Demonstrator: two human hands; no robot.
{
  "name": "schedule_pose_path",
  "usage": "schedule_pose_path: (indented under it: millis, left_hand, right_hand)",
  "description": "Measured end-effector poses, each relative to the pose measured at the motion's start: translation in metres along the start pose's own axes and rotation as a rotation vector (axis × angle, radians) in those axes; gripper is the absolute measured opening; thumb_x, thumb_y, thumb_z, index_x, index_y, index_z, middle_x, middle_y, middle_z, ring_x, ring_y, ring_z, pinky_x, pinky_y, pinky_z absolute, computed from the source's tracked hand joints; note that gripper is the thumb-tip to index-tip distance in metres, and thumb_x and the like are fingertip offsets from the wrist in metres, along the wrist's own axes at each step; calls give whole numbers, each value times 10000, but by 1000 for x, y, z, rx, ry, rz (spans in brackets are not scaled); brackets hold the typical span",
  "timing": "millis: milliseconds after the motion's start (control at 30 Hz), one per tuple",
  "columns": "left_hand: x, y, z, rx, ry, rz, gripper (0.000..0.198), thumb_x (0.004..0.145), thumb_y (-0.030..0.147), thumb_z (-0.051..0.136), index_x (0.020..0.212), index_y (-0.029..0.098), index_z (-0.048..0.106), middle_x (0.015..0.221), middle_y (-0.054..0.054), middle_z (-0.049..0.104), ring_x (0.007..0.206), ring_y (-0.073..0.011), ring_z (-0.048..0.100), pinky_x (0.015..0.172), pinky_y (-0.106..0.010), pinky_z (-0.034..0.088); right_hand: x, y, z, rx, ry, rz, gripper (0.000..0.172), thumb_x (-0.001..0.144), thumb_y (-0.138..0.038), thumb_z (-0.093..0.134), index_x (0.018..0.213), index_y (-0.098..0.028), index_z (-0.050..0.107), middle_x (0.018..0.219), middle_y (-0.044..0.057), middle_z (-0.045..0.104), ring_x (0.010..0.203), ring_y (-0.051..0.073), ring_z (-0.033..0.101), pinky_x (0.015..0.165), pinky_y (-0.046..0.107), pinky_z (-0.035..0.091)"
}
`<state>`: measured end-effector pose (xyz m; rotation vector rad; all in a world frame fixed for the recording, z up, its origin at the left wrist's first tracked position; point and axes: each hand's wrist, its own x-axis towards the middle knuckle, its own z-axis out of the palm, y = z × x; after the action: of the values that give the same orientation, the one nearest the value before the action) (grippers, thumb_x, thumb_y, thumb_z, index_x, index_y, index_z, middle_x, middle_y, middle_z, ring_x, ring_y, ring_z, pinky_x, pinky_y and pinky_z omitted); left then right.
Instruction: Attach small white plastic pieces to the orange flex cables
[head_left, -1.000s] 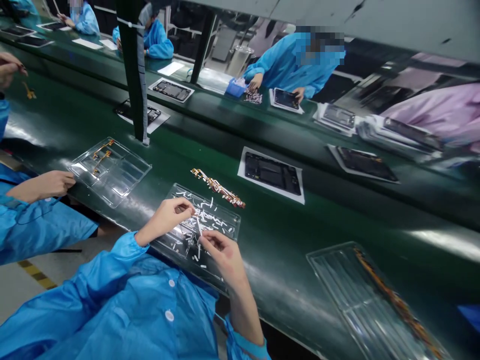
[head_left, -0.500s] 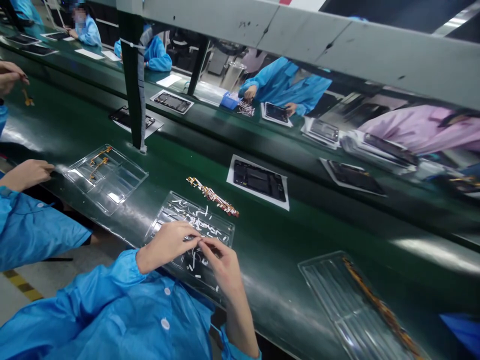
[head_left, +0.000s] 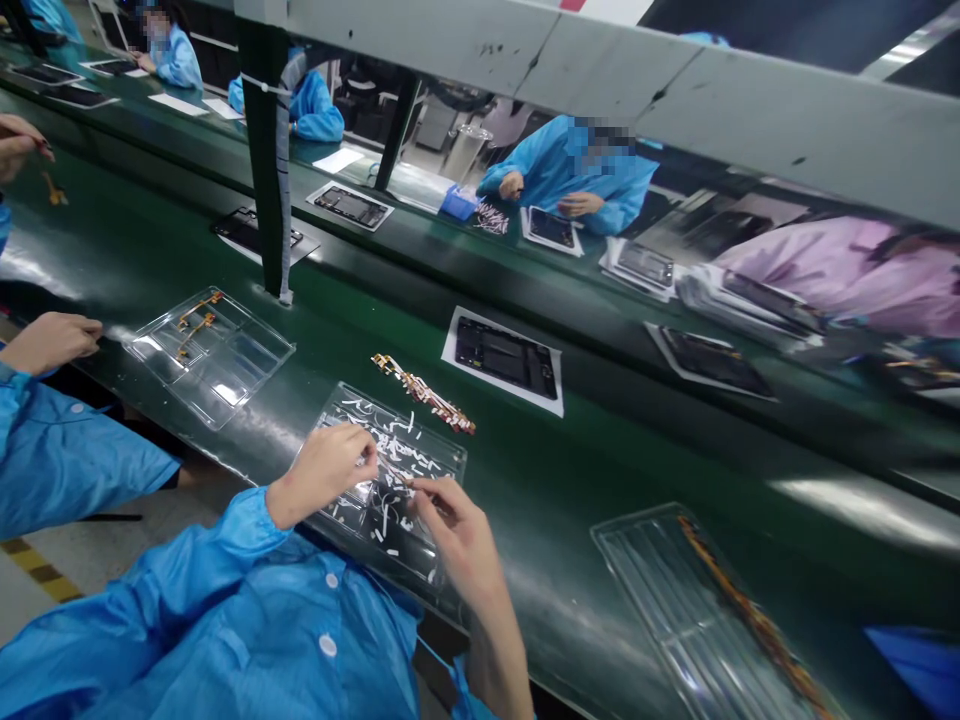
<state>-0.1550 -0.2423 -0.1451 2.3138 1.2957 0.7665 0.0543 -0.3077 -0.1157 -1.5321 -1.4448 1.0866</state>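
Observation:
My left hand point(head_left: 322, 472) and my right hand point(head_left: 456, 535) hover close together over a clear plastic tray point(head_left: 442, 460) that holds several small white strips. The fingertips of both hands are pinched on a thin small strip point(head_left: 392, 472) that runs between them, just above the tray. The tray lies at the near edge of the green conveyor belt point(head_left: 570, 470), right in front of my blue coat. Just beyond the tray lies a row of orange flex cables point(head_left: 424, 393).
A dark tablet shell on a white sheet point(head_left: 504, 358) lies past the cables. A second clear tray point(head_left: 247, 355) lies to the left by a neighbour's hand point(head_left: 49, 342), a third point(head_left: 675, 600) to the right. A dark post point(head_left: 266, 150) stands on the belt. Workers in blue sit across.
My hands came together over the tray, then drew slightly apart with the strip between them. The tablet shell on the belt has drifted left.

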Motion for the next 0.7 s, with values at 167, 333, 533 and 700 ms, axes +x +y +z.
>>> schedule_pose_path:
  millis: [167,333,533,700]
  left_hand:
    - [8,-10,-12,-15,18,-72,181,904,80,569,1006,170,688,1012,-58,724,939,-205,685,857,-308,532]
    - [8,23,-16,-489,-218,73,175,915,273,653,1064,222,728,1132,-55,741,1071,-217,684,951,-314,531]
    - [8,24,8,-738,-361,-159,401,828,475,713,1131,224,633,993,-56,767,828,-252,718,724,-334,576]
    - [6,15,20,-798,-374,-201,548,832,550,663,1243,212,532,863,-49,754,712,-233,694,684,-330,574]
  right_hand:
    - [0,1,-30,39,7,49,433,839,-448,757,1211,-227,731,836,31,621,641,174,636,633,307,570]
    - [-2,-11,-21,-111,-95,-40,587,836,-314,760,1400,-246,613,796,6,657,643,158,623,627,264,552]
    - [1,-15,-10,-285,-153,-87,573,814,-120,761,1353,-267,632,828,-26,698,718,129,655,723,211,531]
    - [-3,-5,-9,-211,-168,-22,800,784,-191,840,1490,-276,475,767,-66,655,656,118,659,671,204,555]
